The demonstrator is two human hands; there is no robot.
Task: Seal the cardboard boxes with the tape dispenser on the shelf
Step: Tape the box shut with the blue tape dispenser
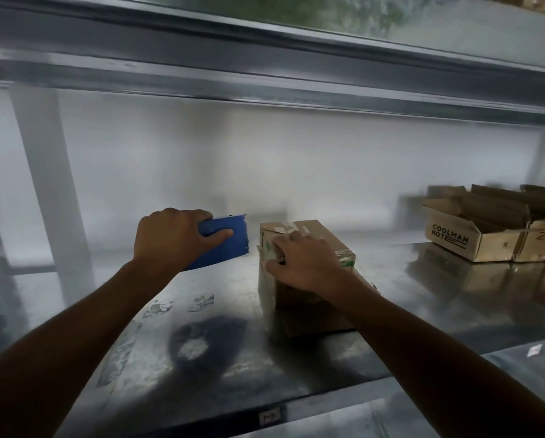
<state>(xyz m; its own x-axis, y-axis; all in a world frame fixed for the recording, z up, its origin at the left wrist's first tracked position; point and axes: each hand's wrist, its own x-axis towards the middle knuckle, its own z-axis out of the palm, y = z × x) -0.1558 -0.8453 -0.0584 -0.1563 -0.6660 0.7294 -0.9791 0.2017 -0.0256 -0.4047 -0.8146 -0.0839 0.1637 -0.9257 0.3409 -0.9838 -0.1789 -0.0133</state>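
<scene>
- Head view, centre of the frame: the blue tape dispenser point(230, 245) is gripped by the left hand point(170, 238), fingers wrapped over its top and thumb laid along its near face.
- Whether the dispenser is resting on the metal shelf point(201, 358) or held just above it cannot be told.
- Just right of centre, the cardboard box point(296, 314) is pinned down by the right hand point(306, 263). The fingers are spread and laid flat across the lid, with nothing clasped.
- Pale tape strips point(285, 228) are seen at the lid's far end; the rest of the seam is hidden under the hand.
- The key relation: the box lies directly right of the dispenser, near but apart, with a bare strip of shelf between them.
- The dispenser's front edge is turned towards the box's upper left corner, at about lid height.
- The box's long axis runs from the lower middle towards the upper middle of the frame, so a stroke along the lid is judged likely.
- The left hand is the nearer for taping; the lid must be cleared by the right first.
- Far right, open boxes point(486, 241) are lined up unsealed, well apart.
</scene>
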